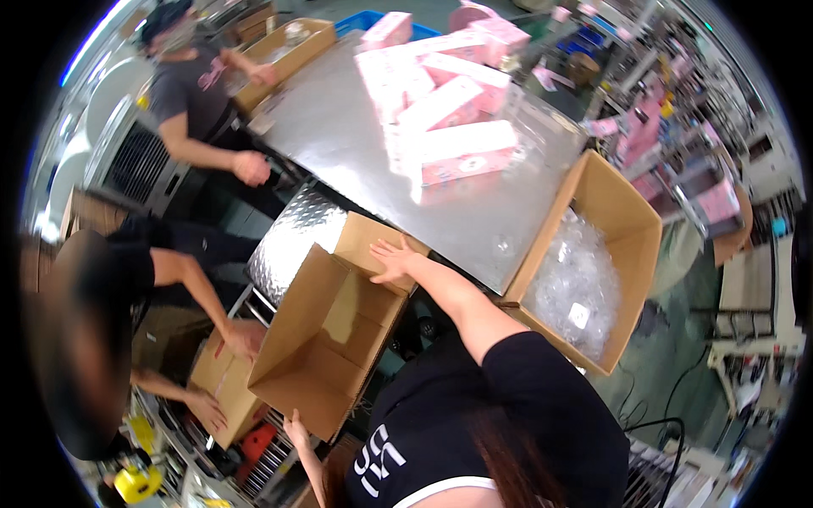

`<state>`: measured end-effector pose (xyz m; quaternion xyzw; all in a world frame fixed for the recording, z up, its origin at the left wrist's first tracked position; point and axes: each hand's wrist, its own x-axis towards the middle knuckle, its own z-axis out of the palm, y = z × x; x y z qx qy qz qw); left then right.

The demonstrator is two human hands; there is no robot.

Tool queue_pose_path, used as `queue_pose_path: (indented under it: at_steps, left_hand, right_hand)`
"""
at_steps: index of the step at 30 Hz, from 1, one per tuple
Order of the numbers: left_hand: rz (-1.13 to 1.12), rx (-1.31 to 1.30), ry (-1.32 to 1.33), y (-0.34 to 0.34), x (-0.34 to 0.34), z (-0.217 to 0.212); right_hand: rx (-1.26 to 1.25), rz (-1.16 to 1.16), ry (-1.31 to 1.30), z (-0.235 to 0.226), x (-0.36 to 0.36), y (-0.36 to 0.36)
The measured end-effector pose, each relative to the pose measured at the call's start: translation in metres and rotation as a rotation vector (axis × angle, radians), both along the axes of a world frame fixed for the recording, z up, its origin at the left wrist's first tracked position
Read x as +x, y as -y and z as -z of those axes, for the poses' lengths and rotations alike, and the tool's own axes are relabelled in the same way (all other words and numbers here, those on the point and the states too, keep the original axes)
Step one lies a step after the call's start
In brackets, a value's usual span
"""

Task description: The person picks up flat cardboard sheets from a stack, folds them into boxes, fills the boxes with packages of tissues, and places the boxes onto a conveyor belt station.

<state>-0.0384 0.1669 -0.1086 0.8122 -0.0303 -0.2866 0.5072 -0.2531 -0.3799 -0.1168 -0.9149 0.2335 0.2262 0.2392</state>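
Black shirt (550,398) sits below the right grip (392,257), spread wide on an open box (292,330); left grip (296,429), closure unclear, touches its edge.

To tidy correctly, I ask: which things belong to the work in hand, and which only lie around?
In hand:
- open carton, touched by left hand and right hand

Apparently lying around:
- pink boxes on the metal table
- carton of clear plastic
- blue bin

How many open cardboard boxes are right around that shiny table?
3: a near box touched by the person's left hand and right hand; a right-side box holding clear plastic pieces; and a far-left box. Others may be hidden.
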Motion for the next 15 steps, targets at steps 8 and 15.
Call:
queue_pose_path:
  at_steps: [8, 15]
  left_hand:
    - [0.134, -0.003, 0.207, 0.172, -0.021, -0.034]
    - [-0.012, 0.254, 0.749, 0.169, -0.063, -0.038]
  right_hand:
    - [1.181, 0.388, 0.549, -0.078, -0.063, 0.076]
    - [-0.634, 1.154, -0.006, -0.126, -0.379, 0.022]
